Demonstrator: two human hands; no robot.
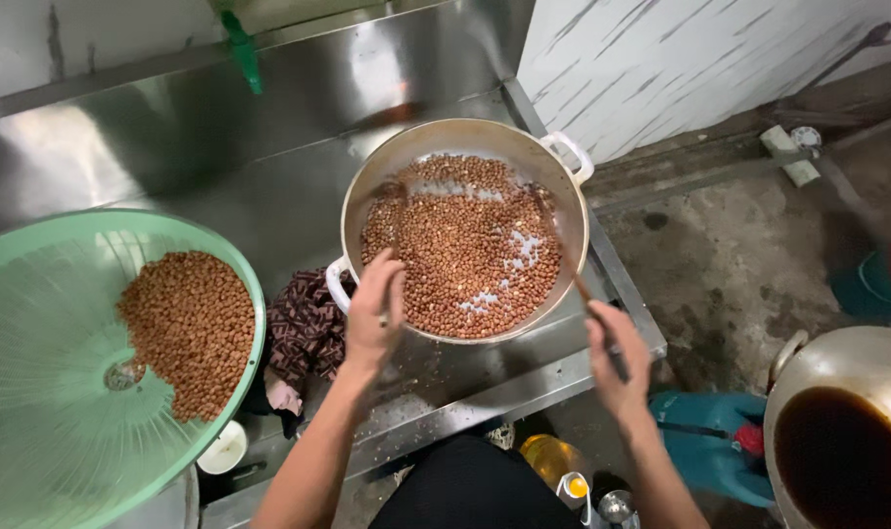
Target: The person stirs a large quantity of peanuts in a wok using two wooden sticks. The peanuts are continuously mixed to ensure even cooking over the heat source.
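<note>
I see the pan (pixel 465 137) on the desk (pixel 269 196) with nuts (pixel 460 245) in it, the basket (pixel 34 372) of nuts to its left, a cloth (pixel 308 323) between them, a pot (pixel 837 382) on the floor at far right

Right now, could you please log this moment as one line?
left hand: gripping pot rim | right hand: holding stirring stick in peanuts | green basket: more peanuts
</note>
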